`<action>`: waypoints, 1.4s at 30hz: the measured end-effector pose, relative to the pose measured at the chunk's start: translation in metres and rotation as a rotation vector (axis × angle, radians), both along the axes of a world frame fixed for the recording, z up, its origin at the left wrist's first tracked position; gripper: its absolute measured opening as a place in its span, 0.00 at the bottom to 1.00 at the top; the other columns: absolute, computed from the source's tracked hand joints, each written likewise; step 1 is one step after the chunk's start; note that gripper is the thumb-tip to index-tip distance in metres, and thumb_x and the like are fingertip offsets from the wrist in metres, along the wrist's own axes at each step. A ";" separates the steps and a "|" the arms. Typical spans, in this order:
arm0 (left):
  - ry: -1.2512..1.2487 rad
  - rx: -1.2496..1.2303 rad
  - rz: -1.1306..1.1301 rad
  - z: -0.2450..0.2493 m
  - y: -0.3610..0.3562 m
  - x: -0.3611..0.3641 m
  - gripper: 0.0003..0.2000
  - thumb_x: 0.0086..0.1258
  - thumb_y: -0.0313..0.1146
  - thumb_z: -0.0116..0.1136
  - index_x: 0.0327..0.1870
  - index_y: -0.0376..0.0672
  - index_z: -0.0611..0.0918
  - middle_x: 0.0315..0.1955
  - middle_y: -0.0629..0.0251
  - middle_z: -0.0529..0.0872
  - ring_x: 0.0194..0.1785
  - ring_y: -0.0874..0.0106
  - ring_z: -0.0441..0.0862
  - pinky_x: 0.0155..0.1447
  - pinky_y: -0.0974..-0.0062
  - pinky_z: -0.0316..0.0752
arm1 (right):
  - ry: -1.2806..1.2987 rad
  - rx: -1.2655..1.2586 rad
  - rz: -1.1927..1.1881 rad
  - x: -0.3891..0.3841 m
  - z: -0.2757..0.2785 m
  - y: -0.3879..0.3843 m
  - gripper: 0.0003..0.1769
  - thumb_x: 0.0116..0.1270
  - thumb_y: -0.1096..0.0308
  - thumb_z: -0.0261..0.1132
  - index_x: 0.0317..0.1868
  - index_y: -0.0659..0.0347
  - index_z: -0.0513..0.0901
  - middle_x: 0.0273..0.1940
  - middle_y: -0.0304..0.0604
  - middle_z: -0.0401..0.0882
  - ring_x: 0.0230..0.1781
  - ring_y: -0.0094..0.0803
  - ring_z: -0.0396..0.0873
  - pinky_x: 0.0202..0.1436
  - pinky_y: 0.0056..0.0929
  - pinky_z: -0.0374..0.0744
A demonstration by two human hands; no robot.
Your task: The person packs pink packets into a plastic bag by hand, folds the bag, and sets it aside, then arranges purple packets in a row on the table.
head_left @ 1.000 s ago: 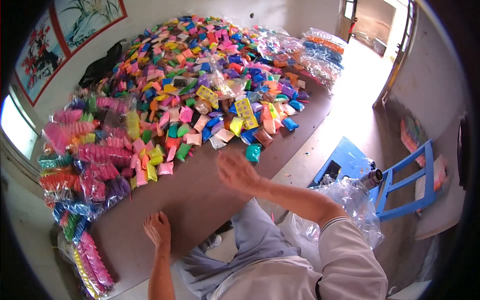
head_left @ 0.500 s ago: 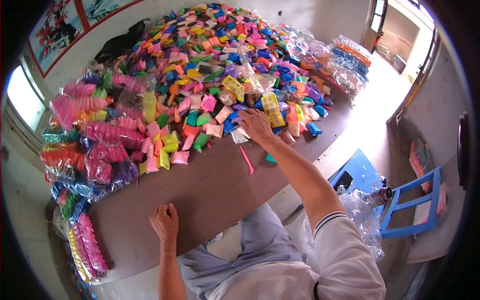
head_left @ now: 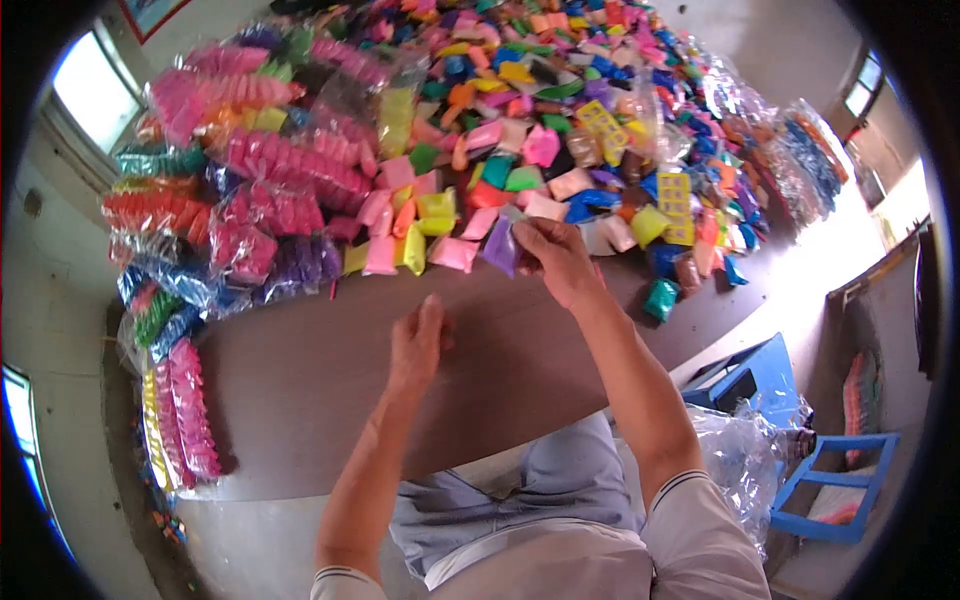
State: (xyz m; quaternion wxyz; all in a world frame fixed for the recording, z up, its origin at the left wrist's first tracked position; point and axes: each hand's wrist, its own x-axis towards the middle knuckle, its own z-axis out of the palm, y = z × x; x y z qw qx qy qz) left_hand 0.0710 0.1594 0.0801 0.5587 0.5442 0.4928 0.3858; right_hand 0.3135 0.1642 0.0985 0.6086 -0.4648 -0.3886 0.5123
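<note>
Pinched between the thumb and fingers of my right hand (head_left: 560,258) is a small purple packet (head_left: 501,248), raised slightly over the front edge of the pile. My left hand (head_left: 418,345) hovers above the brown table (head_left: 330,400), lower and to the left, its thumb pointing up and apart from loosely bent fingers; nothing shows in it. Beyond both hands spreads a large pile of small colored packets (head_left: 520,178). A pink packet (head_left: 454,253) and a yellow-green packet (head_left: 411,250) lie close to the purple one.
Clear bags of sorted packets (head_left: 265,220) are stacked on the left, with long pink strips (head_left: 190,410) at the table's left end. More bagged packets (head_left: 815,165) stand at the far right. A blue chair (head_left: 835,490) and clear plastic bags (head_left: 730,450) are at my right.
My right hand has drawn back from the pile and now holds the purple packet. My left hand has risen and moved toward it. The view has turned left and down.
</note>
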 end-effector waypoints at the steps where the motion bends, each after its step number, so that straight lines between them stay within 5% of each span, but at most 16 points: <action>1: -0.024 0.039 -0.052 -0.007 0.006 0.006 0.24 0.82 0.51 0.49 0.32 0.38 0.82 0.22 0.72 0.78 0.26 0.80 0.74 0.30 0.75 0.69 | -0.026 0.004 0.030 -0.015 -0.003 -0.001 0.16 0.75 0.52 0.67 0.42 0.57 0.87 0.32 0.28 0.82 0.29 0.15 0.76 0.31 0.18 0.73; 4: 0.128 0.201 -0.043 -0.015 0.015 0.003 0.25 0.82 0.51 0.50 0.31 0.37 0.82 0.24 0.72 0.80 0.27 0.81 0.75 0.30 0.78 0.68 | -0.002 -0.009 0.082 -0.048 -0.023 0.001 0.14 0.74 0.54 0.68 0.45 0.57 0.88 0.33 0.26 0.82 0.32 0.14 0.77 0.33 0.18 0.76; 5: -0.027 0.031 -0.037 -0.001 0.011 0.000 0.23 0.82 0.52 0.52 0.37 0.37 0.82 0.27 0.70 0.83 0.28 0.81 0.76 0.30 0.80 0.69 | -0.145 -0.011 0.128 -0.053 -0.021 0.000 0.15 0.73 0.55 0.69 0.47 0.58 0.88 0.34 0.27 0.82 0.32 0.15 0.77 0.34 0.19 0.77; 8: -0.080 0.029 -0.098 0.004 0.012 -0.005 0.21 0.81 0.51 0.53 0.45 0.37 0.81 0.31 0.69 0.83 0.29 0.81 0.77 0.30 0.82 0.70 | -0.373 -0.052 0.184 -0.059 -0.029 0.006 0.16 0.73 0.57 0.69 0.49 0.61 0.87 0.35 0.29 0.82 0.32 0.15 0.77 0.35 0.19 0.78; 13: -0.090 0.035 -0.160 -0.006 0.014 -0.008 0.19 0.81 0.48 0.54 0.50 0.36 0.79 0.32 0.68 0.83 0.29 0.82 0.76 0.30 0.82 0.70 | -0.088 0.007 0.289 -0.061 -0.026 0.011 0.17 0.72 0.59 0.70 0.53 0.62 0.85 0.40 0.32 0.84 0.37 0.17 0.79 0.41 0.21 0.80; 19: -0.140 0.053 -0.159 -0.007 0.013 -0.007 0.19 0.82 0.48 0.52 0.50 0.36 0.79 0.32 0.69 0.82 0.29 0.82 0.75 0.31 0.81 0.71 | -0.043 0.046 0.340 -0.063 -0.031 0.008 0.15 0.71 0.61 0.71 0.51 0.63 0.86 0.40 0.33 0.85 0.40 0.19 0.79 0.46 0.24 0.80; 23: -0.100 0.045 -0.243 -0.006 0.013 -0.009 0.19 0.83 0.48 0.51 0.49 0.38 0.79 0.32 0.70 0.82 0.29 0.83 0.74 0.31 0.81 0.71 | -0.171 0.068 0.310 -0.062 -0.029 0.005 0.16 0.71 0.59 0.71 0.50 0.62 0.86 0.39 0.33 0.85 0.39 0.19 0.79 0.45 0.23 0.79; 42: -0.100 0.038 -0.336 -0.008 0.006 -0.005 0.21 0.83 0.51 0.49 0.51 0.39 0.81 0.31 0.71 0.82 0.30 0.83 0.73 0.34 0.83 0.70 | -0.022 0.021 0.329 -0.066 -0.024 0.001 0.17 0.74 0.57 0.69 0.47 0.66 0.86 0.37 0.34 0.84 0.35 0.18 0.79 0.34 0.22 0.79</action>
